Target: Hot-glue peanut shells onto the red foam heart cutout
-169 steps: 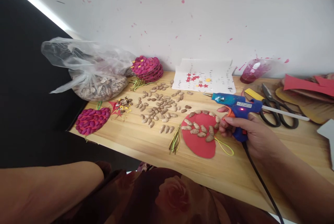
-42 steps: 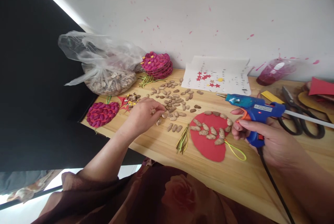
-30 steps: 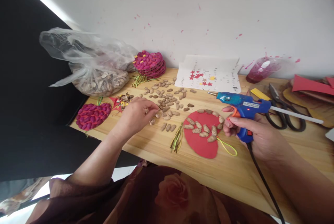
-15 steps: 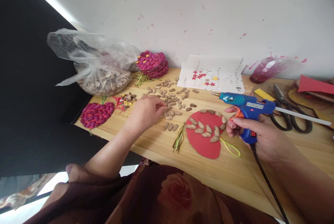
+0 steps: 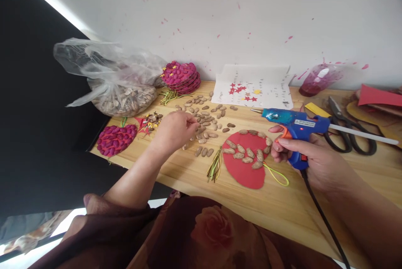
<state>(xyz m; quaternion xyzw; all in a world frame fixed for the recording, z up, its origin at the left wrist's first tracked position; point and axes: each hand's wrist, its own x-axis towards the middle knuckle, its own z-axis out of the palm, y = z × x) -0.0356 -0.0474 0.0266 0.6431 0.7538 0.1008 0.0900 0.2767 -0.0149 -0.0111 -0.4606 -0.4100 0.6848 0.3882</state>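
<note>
My right hand grips a blue glue gun, fingers at its orange trigger. A white glue stick juts from its back; the metal nozzle points left. Below the nozzle lies a red card cutout with several peanut shells on its upper part, a tassel at its left and a yellow-green cord loop at its right. My left hand is closed in a pinch over the loose peanut shells; whatever is between its fingertips is hidden.
Far left are a plastic bag of shells, a purple shell-covered piece and a stack of similar pieces. White paper with stars, a cup with dark red liquid and black scissors lie towards the back and right.
The camera view has shifted slightly. My left hand stays pinched over the loose shells, and my right hand keeps the glue gun in about the same place.
</note>
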